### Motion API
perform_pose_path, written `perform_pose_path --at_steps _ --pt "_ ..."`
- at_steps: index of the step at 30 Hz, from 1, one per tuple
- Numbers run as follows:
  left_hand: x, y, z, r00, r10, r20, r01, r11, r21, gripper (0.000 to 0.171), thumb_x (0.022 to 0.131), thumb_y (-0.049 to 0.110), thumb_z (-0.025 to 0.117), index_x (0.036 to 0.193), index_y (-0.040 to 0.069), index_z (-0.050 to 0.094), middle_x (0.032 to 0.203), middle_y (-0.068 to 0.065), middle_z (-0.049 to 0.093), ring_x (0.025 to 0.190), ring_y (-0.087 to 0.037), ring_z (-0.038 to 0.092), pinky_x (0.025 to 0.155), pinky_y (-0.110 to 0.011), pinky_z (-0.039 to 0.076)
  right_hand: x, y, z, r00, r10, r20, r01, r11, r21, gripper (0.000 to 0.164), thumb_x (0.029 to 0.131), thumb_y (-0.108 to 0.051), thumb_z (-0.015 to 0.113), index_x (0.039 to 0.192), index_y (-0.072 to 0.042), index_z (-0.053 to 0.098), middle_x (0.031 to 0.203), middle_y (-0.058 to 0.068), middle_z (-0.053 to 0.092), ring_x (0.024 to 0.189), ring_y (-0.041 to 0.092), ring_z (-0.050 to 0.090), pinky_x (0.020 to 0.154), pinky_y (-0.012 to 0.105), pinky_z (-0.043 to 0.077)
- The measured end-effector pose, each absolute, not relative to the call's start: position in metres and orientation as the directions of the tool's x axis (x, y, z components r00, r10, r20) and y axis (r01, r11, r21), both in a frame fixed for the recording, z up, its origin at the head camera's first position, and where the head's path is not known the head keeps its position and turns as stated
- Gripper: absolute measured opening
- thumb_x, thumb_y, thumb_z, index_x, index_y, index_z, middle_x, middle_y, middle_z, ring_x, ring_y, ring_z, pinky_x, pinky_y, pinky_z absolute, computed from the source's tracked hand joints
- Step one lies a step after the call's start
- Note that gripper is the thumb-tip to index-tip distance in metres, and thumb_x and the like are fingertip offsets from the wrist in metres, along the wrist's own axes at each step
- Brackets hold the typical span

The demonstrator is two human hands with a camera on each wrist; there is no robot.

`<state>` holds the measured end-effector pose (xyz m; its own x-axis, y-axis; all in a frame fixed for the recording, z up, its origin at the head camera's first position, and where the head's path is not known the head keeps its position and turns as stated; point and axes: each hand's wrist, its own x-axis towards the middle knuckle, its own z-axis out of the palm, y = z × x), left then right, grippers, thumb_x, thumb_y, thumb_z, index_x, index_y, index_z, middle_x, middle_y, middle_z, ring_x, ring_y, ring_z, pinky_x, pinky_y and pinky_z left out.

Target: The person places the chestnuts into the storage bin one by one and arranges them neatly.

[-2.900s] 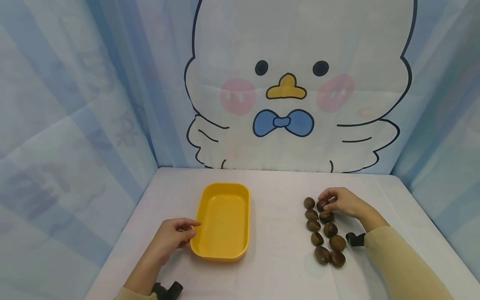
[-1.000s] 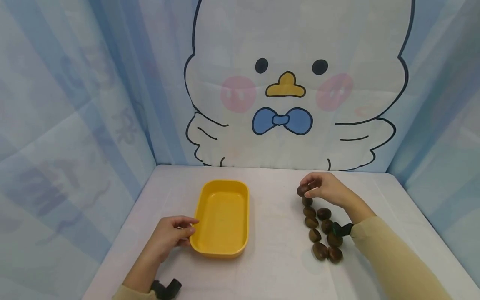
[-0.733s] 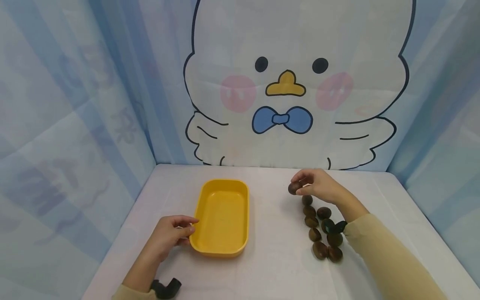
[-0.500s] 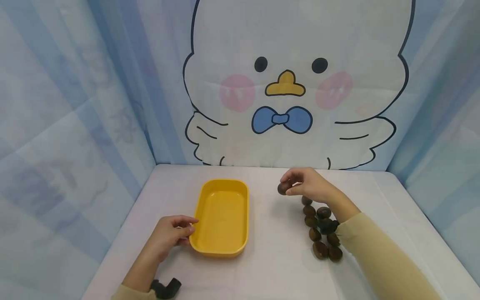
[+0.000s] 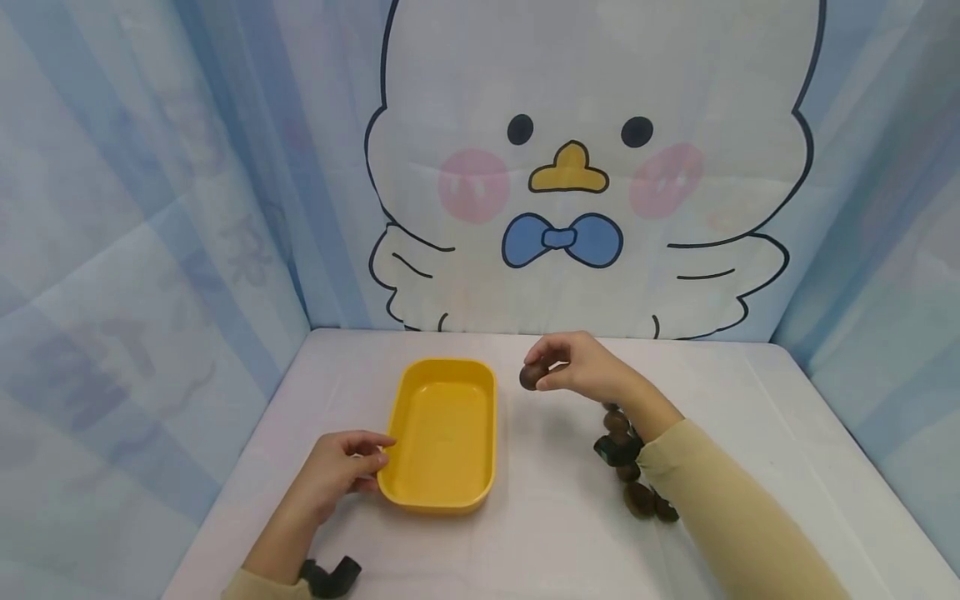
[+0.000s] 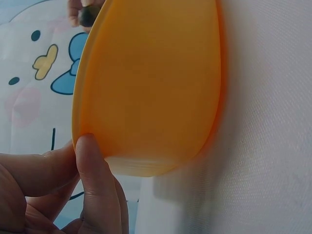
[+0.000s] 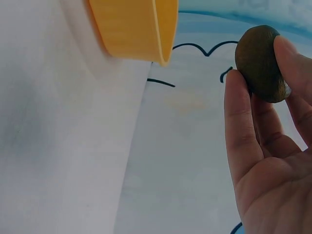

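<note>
My right hand pinches a brown chestnut between thumb and fingers. It is above the table, just right of the yellow tray's far end. Up close in the right wrist view, the chestnut shows a smooth, dark side. The yellow tray has nothing in it. My left hand grips its left rim; in the left wrist view, thumb and forefinger pinch the rim of the tray. More chestnuts lie in rough rows on the right, partly hidden by my right forearm and wrist camera.
A white table stretches under everything. A cloth backdrop with a cartoon bird stands behind it, and blue-white curtains close off both sides. Black wrist cameras jut from the sleeves.
My right hand picked up a chestnut from the far end of the right row and carried it left toward the tray. The left hand has stayed on the tray's rim.
</note>
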<state>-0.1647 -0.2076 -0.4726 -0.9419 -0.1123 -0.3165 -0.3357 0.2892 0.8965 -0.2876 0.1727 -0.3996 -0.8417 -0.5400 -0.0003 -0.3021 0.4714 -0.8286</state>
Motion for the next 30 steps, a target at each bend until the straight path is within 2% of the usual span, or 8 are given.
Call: perform_pose_path --at_steps 12,18,30 --pt "-0.165 -0.213 -0.472 -0.943 -0.109 -0.313 -0.331 0.276 0.902 0.029 0.095 0.003 0.078 0.125 0.002 0.078 0.1 -0.01 0.069 0.073 -0.02 0.068 0.065 -0.031 0.066 -0.299 0.122 -0.401 -0.795 -0.606 0.007 -0.323 0.414 -0.851 0.027 0.094 0.0 0.077 0.118 -0.012 0.075 0.116 0.007 0.077 0.107 0.024 0.072 0.098 0.038 0.065" --pt "-0.166 -0.212 -0.473 -0.942 -0.109 -0.317 -0.335 0.274 0.901 0.03 0.096 0.003 0.078 0.125 0.002 0.078 0.1 -0.01 0.069 0.073 -0.02 0.068 0.065 -0.031 0.066 -0.303 0.098 -0.405 -0.797 -0.604 -0.009 -0.31 0.423 -0.851 0.029 0.093 0.001 0.078 0.116 -0.015 0.076 0.116 0.004 0.077 0.106 0.023 0.071 0.098 0.036 0.065" --pt "-0.166 -0.208 -0.473 -0.939 -0.105 -0.327 -0.344 0.277 0.897 0.027 0.096 0.004 0.078 0.123 0.003 0.079 0.1 -0.01 0.068 0.073 -0.02 0.068 0.066 -0.031 0.066 -0.312 0.067 -0.409 -0.818 -0.573 -0.051 -0.278 0.471 -0.837 0.027 0.094 -0.001 0.078 0.116 -0.018 0.076 0.115 0.001 0.077 0.109 0.023 0.07 0.104 0.04 0.063"
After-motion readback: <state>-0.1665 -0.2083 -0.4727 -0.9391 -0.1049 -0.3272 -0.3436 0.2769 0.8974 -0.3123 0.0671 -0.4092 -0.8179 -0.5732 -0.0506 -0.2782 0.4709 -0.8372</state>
